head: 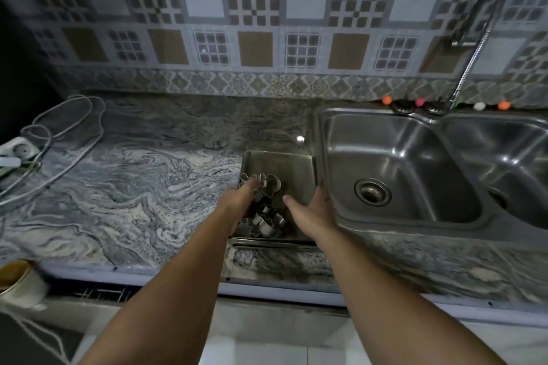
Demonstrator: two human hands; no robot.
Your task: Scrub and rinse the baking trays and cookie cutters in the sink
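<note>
Trays (278, 163) sit stacked at the centre of the frame on the marbled counter (133, 181), just left of the sink (400, 169); the rim of a lower tray shows along the near edge. Cutters (264, 216) lie in a loose pile in the near half of the top tray, with one more (262, 182) further back.

Left hand (243, 201) reaches into the tray from the lower left; its fingers are stretched forward and fairly close together, the tips touching the far cutter, while the palm lies over the pile. Whether any finger curls round a cutter cannot be told.

Right hand (311, 213) is at the tray's right side, fingers straight and slightly apart, thumb spread toward the middle of the tray, the outer fingers along the tray's right rim next to the sink edge.

Faucet (474, 47) stands at upper right. Cords (59, 139) and a power strip (17, 151) lie at the far left.
</note>
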